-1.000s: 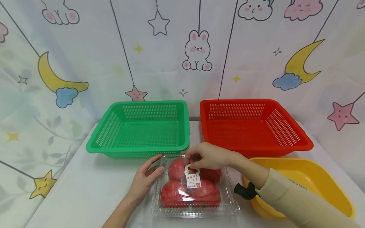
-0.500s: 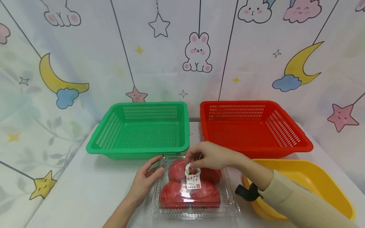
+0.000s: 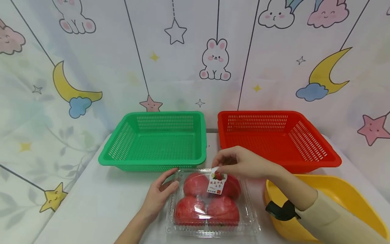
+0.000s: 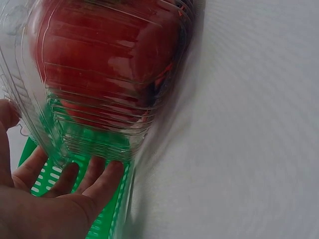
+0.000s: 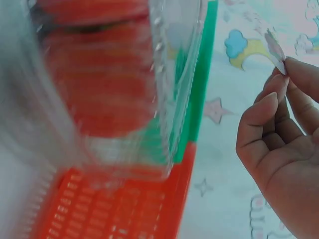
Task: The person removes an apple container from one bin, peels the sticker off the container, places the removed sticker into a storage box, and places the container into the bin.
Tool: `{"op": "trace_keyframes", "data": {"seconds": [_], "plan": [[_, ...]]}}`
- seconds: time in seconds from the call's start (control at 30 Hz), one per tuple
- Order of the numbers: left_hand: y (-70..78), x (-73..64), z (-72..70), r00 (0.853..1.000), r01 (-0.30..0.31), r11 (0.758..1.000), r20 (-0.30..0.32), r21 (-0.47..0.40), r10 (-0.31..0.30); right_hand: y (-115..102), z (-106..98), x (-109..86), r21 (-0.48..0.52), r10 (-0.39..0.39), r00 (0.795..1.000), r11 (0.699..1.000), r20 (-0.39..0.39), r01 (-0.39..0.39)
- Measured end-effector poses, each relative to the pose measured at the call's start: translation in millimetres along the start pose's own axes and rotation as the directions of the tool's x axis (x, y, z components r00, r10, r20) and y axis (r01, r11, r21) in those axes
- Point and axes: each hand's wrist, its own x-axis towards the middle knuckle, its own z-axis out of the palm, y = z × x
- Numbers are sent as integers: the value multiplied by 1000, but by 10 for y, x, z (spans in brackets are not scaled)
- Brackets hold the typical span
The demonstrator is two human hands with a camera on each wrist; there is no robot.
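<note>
While box (image 3: 248, 218) lies well in from table's (image 3: 97, 210) left edge, head: right hand (image 3: 243, 163) pinches label (image 3: 217, 184) | left wrist: left hand (image 4: 55, 206), fingers loosely extended, at box's side | right wrist: label clear of box.

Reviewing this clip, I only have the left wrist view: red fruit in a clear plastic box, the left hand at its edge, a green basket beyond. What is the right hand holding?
Observer: The right hand pinches a white printed label between thumb and finger.

Operator: Is any of that label touching the clear plastic box?

Observer: It looks clear of the clear plastic box; the right wrist view shows a gap between them.

Operator: And how many fruits are inside?

Observer: The head view shows four red fruits, two nearer the person and two behind.
</note>
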Motion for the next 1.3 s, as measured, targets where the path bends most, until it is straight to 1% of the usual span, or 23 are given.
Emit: {"op": "trace_keyframes", "data": {"seconds": [0.17, 0.23, 0.4, 0.5, 0.6, 0.7, 0.8, 0.9, 0.97, 1.1, 1.17, 1.3], "plan": [[3, -2, -1, 1000, -3, 1000, 5, 8, 3, 32, -105, -223, -26, 24, 994, 999, -110, -27], [4, -3, -2, 1000, -7, 1000, 8, 9, 7, 42, -155, -340, -15, 40, 989, 999, -144, -42], [2, -16, -6, 1000, -5, 1000, -1, 7, 5, 105, -275, -654, 34, 65, 979, 998, -191, -60], [1, -25, -12, 1000, -1, 1000, -9, 14, 1, 168, -328, -834, 38, 74, 973, 997, -219, -67], [0, -34, -20, 1000, -3, 1000, -17, 25, 3, 259, -365, -1016, 39, 115, 959, 993, -259, -109], [-3, -39, -25, 1000, -6, 1000, -19, 27, 6, 390, -392, -1206, 66, 182, 943, 983, -279, -170], [-11, -39, -24, 1000, -11, 1000, -11, 22, 11, 549, -423, -1391, 93, 223, 936, 974, -271, -205], [-10, -36, -19, 1000, -15, 1000, -6, 10, 15, 702, -471, -1551, 96, 245, 933, 969, -265, -227], [-10, -32, -14, 1000, -19, 1000, -5, 3, 19, 770, -517, -1628, 87, 272, 929, 962, -252, -258], [-21, -15, -12, 1000, -10, 1000, -10, 3, 10, 851, -605, -1716, 68, 352, 915, 936, -200, -345], [-30, -5, -8, 1000, -9, 1000, -9, 6, 9, 894, -640, -1745, 58, 362, 919, 932, -155, -357], [-35, 7, 3, 1000, -22, 1000, 3, 7, 22, 1010, -670, -1798, 48, 336, 939, 942, -74, -333]]}}
